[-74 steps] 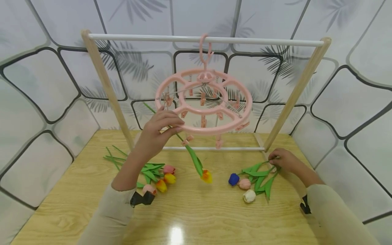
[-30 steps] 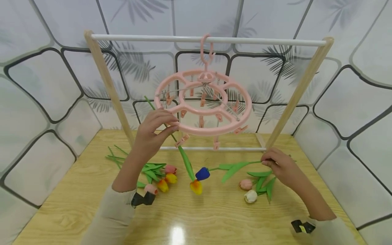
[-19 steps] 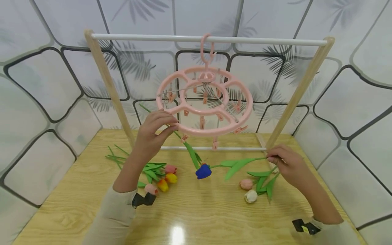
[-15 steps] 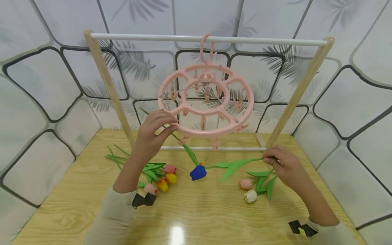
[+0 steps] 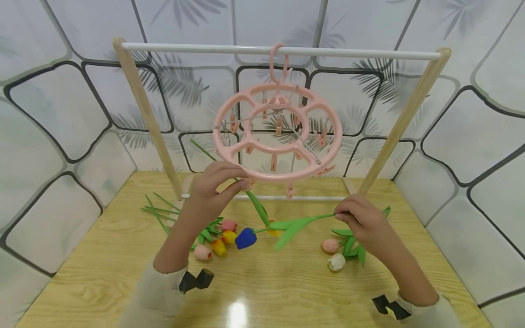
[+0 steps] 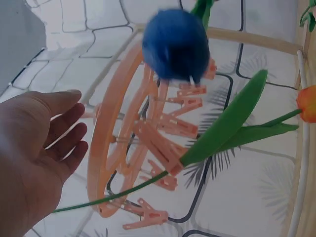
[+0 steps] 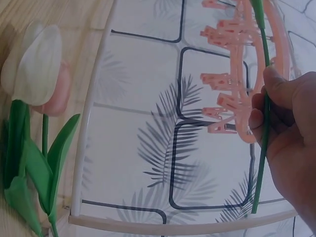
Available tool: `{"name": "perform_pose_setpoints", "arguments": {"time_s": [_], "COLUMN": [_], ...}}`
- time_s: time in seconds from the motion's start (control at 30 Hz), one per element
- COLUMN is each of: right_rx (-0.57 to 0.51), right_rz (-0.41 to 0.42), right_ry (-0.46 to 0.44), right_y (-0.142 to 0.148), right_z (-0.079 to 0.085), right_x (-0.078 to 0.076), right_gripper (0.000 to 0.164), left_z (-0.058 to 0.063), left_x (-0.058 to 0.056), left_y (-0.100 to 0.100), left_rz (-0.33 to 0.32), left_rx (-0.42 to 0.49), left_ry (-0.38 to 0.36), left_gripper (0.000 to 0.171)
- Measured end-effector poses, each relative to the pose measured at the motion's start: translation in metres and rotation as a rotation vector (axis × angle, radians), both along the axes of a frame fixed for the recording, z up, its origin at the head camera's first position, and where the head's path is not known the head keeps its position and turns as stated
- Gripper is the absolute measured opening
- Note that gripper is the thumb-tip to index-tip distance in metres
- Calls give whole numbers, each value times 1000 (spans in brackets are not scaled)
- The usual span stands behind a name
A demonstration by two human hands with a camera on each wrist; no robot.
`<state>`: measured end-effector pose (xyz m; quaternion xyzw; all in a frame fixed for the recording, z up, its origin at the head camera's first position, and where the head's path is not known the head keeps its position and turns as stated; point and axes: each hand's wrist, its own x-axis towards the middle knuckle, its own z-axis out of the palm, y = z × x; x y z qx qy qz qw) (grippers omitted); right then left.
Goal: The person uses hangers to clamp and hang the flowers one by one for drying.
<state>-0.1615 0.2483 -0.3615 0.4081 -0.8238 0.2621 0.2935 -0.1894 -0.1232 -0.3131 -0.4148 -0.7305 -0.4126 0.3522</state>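
A pink round clip hanger point(image 5: 283, 176) hangs from a white rod, with several small pegs below it. One peg point(image 6: 158, 148) grips the stem of a yellow-orange tulip point(image 6: 307, 103), which slants head-down and is mostly covered by green leaves in the head view. My left hand point(image 5: 215, 191) is at the hanger's front-left rim; in the left wrist view its fingers are loosely extended, holding nothing. My right hand point(image 5: 365, 223) pinches the green stem of a blue tulip point(image 5: 245, 238) near its end. That tulip points left, its bloom in front of the left forearm's side.
On the wooden table point(image 5: 262, 287), several pink and yellow tulips lie at the left, partly behind my left arm. A pink tulip point(image 5: 330, 246) and a white tulip point(image 5: 337, 262) lie at the right. The rack's wooden posts point(image 5: 404, 123) flank the hanger.
My right hand has lifted the blue tulip from the right-hand group and carried it left. My left hand has shifted slightly right and down from the rim, and the hanger's tilt has changed.
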Motion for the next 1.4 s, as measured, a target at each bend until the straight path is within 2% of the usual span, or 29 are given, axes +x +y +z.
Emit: {"name": "perform_pose_setpoints", "arguments": {"time_s": [0.23,0.43,0.63,0.8,0.87,1.13,1.4], "right_rx": [41,72,97,122,132,130,146], "right_rz": [-8,-14,-41,-70,-72,-57,-36], "right_ry": [68,118,185,201,210,204,192], "right_y": [-22,-42,-58,-68,-71,-76,-77], "right_z": [6,14,20,22,22,22,21], "right_x": [4,9,13,17,18,22,23], "right_gripper": [31,38,36,36,37,39,37], "left_z": [-6,-15,-29,-37,-40,-46,-46], "left_x": [23,36,40,38,36,31,31], "left_y": [30,51,66,75,78,82,84], "left_rz": [-68,-112,-113,-132,-136,-140,-151], "left_rx": [-55,-131,-153,-140,-144,-135,-139], "left_ry": [-107,-270,-436,-580,-616,-666,-694], "left_gripper": [17,12,15,15,15,15,11]}}
